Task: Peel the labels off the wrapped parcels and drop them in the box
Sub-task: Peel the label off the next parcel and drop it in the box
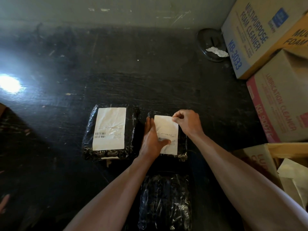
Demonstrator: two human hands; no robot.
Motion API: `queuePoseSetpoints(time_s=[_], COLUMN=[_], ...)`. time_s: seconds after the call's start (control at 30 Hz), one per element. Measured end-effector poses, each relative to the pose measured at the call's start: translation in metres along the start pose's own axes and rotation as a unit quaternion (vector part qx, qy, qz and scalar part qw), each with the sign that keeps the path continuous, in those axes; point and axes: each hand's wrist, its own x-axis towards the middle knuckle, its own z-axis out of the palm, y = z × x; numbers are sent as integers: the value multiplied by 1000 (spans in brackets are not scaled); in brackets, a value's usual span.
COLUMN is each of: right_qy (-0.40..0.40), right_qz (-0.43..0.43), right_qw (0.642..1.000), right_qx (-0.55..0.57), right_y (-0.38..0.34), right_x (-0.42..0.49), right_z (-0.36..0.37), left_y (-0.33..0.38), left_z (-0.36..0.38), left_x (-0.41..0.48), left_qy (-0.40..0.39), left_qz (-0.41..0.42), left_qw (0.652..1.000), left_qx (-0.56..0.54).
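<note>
The fingers (178, 118) of the right hand (187, 125) pinch the top right corner of a white label (168, 130). The left hand (151, 139) lies flat with straight fingers, pressing down on the label's left side and the middle parcel (182, 148) under it.

Closest to the person is a bare parcel (165, 200) with no label on top. Past it is the middle parcel, and beside that a left parcel (88, 130) with its own big label (109, 129) stuck flat. The open box (283, 148) sits at the right, near the right arm, with pale papers inside (likely peeled labels).

To do this well, pull the corner slowly and low, back toward the body. Keep the left hand pushing down so the parcel does not lift. That hand covers part of the label, so I think it should slide onto the black wrap.

The wrap is black, shiny and crinkly, like thin plastic. The labels are thin paper rectangles and could rip. The desk (150, 77) is dark and scratched. Far off on the right stand stiff cardboard cartons (250, 39).
</note>
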Motion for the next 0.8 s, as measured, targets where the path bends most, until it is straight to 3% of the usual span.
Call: queuePoseSetpoints(time_s=[0.17, 0.47, 0.8], right_qy=[0, -79, -73], right_qz=[-2, -41, -23], right_qw=[1000, 995, 997], right_qx=[-10, -54, -30], right_y=[-5, -24, -27], right_x=[4, 17, 21], right_z=[0, 6, 10], left_y=[-1, -8, -6], left_z=[0, -6, -4], left_x=[1, 2, -1], left_qy=[-1, -45, -26], left_qz=[4, 23, 25], left_qw=[1000, 999, 999], left_qx=[2, 7, 6])
